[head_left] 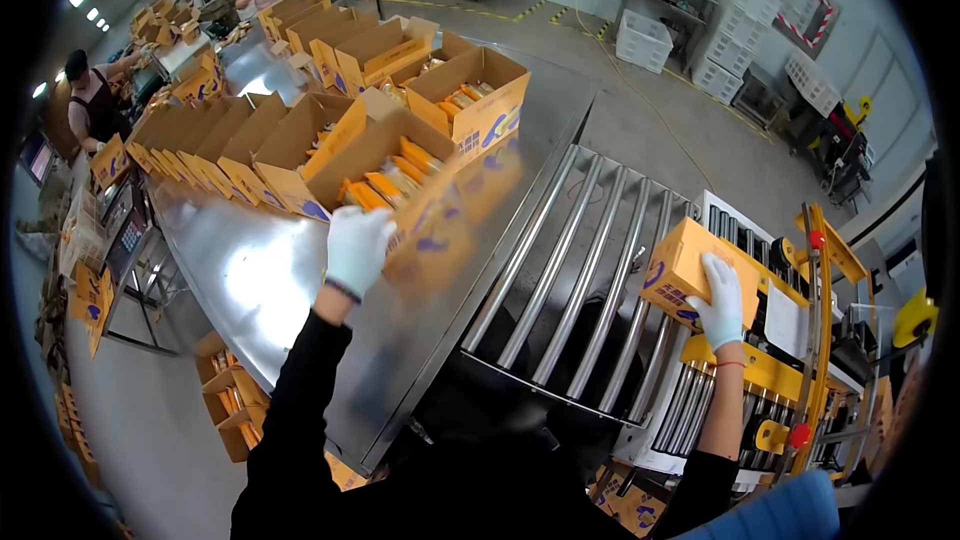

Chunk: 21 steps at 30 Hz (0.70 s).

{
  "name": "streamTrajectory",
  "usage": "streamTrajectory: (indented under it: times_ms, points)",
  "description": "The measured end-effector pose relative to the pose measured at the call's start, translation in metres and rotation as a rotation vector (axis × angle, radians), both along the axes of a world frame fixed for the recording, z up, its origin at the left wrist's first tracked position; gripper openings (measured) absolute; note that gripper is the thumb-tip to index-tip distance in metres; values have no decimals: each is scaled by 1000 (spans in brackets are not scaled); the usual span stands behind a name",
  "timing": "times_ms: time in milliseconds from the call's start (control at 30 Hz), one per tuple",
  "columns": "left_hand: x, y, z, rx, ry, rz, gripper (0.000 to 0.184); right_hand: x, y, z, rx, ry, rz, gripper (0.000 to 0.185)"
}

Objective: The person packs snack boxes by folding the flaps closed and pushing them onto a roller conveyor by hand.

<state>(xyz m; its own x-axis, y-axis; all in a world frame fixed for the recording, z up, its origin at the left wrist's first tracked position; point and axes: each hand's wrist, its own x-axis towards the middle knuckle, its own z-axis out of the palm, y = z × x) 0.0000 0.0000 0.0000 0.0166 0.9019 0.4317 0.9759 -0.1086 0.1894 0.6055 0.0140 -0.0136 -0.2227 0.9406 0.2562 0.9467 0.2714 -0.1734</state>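
White-gloved, the left hand (358, 245) touches the near corner of an open cardboard carton (362, 154) on the steel bench (245, 265), orange-wrapped packets (382, 187) inside; whether its grip is clamped I cannot tell. Fingers and thumb apart, the right hand's (721, 302) grip lies spread against a closed carton (688, 262) at the far end of the roller conveyor (584, 280).

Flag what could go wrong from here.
The right hand lies on the closed carton, close to the yellow-framed machine; fingers might get pinched if the carton feeds in. The left hand is at the edge of an open carton; if that carton tips, its wrapped packets could spill.
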Motion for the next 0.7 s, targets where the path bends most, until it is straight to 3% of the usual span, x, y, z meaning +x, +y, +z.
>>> streamTrajectory:
  times_ms: [67,100,167,200,233,267,300,367,433,533,567,600,633,667,700]
  points:
    - [23,-28,-3,67,-86,-247,19,35,-5,3,101,10,-68,87]
    - [-1,-48,1,-5,-154,-344,20,5,-15,-28,62,50,-75,87]
    - [27,-59,14,5,-121,-430,21,2,-22,-25,176,-58,-238,93]
    - [39,-61,21,24,-66,-511,21,-45,-34,2,111,125,-208,100]
    - [44,-60,26,-34,-78,-539,21,-92,-45,16,83,137,-135,112]
    - [47,-52,21,-20,-243,-582,22,-135,-52,27,132,98,29,121]
    - [51,-42,16,-6,-408,-624,23,-172,-56,34,66,113,143,118]
    - [55,-25,19,-33,-545,-692,25,-225,-53,32,-99,138,369,94]
    - [56,-4,29,-401,-876,-767,21,-234,-44,-8,62,236,524,42]
    - [66,38,31,-694,-828,-659,23,-213,-17,-3,-277,570,444,32]
    - [73,53,18,-773,-856,-579,22,-214,-6,0,-241,653,317,50]
    - [77,68,1,-772,-856,-577,22,-217,7,16,-283,504,275,62]
    - [82,82,-17,-481,-676,-616,24,-219,21,34,-321,355,229,74]
    - [89,90,-25,-194,-491,-642,26,-223,33,42,-64,212,308,82]
    - [94,88,-26,-199,-486,-646,26,-231,41,47,189,70,379,91]
